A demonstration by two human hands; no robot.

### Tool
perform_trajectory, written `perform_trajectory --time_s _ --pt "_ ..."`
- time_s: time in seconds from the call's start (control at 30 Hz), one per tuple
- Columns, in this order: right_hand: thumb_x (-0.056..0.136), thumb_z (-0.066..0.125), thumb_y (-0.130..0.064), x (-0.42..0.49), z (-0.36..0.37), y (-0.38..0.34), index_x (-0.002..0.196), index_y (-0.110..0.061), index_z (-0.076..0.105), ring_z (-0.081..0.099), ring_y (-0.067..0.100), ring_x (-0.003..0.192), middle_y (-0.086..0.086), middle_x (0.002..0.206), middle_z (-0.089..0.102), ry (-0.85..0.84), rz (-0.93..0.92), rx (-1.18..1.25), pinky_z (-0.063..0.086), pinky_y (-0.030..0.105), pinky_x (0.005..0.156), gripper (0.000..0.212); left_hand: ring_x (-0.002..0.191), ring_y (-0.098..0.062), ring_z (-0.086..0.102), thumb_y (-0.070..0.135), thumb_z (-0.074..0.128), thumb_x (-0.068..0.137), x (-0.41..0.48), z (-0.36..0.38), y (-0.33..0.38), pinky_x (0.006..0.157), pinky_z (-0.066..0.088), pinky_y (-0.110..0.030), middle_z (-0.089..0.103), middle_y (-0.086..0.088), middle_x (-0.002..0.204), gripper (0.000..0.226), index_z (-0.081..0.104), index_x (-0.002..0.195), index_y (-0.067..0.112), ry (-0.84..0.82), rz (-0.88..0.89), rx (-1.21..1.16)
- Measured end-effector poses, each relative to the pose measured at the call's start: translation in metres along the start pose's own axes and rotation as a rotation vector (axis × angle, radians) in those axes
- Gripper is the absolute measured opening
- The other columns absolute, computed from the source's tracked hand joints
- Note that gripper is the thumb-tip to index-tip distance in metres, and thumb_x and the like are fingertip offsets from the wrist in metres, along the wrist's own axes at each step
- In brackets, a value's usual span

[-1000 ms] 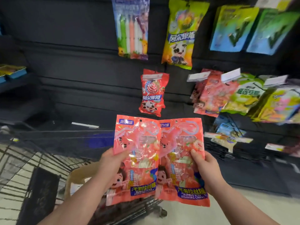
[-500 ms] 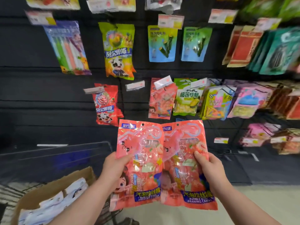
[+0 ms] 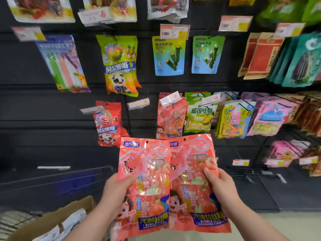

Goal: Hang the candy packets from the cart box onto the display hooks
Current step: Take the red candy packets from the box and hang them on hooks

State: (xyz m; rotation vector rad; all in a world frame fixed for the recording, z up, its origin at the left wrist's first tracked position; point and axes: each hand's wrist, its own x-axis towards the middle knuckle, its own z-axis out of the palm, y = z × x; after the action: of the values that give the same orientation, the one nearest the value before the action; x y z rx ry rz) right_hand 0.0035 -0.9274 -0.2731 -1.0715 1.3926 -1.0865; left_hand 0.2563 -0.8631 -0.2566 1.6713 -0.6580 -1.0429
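Black display wall (image 3: 34, 108) w/ hung snacks (image 3: 120, 65); cardboard box (image 3: 76, 208) btm-left

The cart box (image 3: 81, 204) is cut off by the bottom edge. The top-row packets (image 3: 41, 9) lose their upper parts to the frame. The price tags (image 3: 174, 31) are blurred, seemingly illegible.

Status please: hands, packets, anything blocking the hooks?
Left hand grips left red packet, right hand grips right red packet. Neither hung yet. Matching packets hang just above; nothing between.
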Motion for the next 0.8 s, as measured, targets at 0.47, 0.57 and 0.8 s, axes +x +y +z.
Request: perform_trajectory --time_s 0.47,0.57,0.8 --pt "0.092 0.060 -0.022 0.096 0.043 -0.021 0.096 -0.019 0.064 0.069 0.025 0.085 0.008 0.091 0.072 0.077 -0.004 0.026 0.056 0.040 0.078 0.007 0.080 -0.022 0.061 0.038 0.078 0.067 0.118 0.020 0.036 0.078 0.049 -0.038 0.070 -0.007 0.093 0.043 0.066 0.101 0.015 -0.136 0.008 -0.022" --pt "0.092 0.060 -0.021 0.112 0.052 -0.019 0.097 -0.016 0.064 0.068 0.024 0.084 0.007 0.091 0.071 0.093 0.009 0.031 0.055 0.038 0.075 0.008 0.079 -0.022 0.063 0.033 0.077 0.070 0.135 0.020 0.036 0.071 0.049 -0.035 0.071 -0.006 0.089 0.036 0.066 0.099 0.014 -0.141 -0.005 -0.042" --pt "0.093 0.059 -0.019 0.156 0.066 -0.023 0.089 -0.018 0.063 0.064 0.014 0.075 0.001 0.084 0.068 0.081 -0.024 -0.002 0.047 0.025 0.060 0.006 0.073 -0.026 0.063 0.032 0.077 0.075 0.162 0.027 0.039 0.071 0.052 -0.039 0.070 -0.011 0.086 0.027 0.066 0.092 0.015 -0.124 -0.005 -0.019"
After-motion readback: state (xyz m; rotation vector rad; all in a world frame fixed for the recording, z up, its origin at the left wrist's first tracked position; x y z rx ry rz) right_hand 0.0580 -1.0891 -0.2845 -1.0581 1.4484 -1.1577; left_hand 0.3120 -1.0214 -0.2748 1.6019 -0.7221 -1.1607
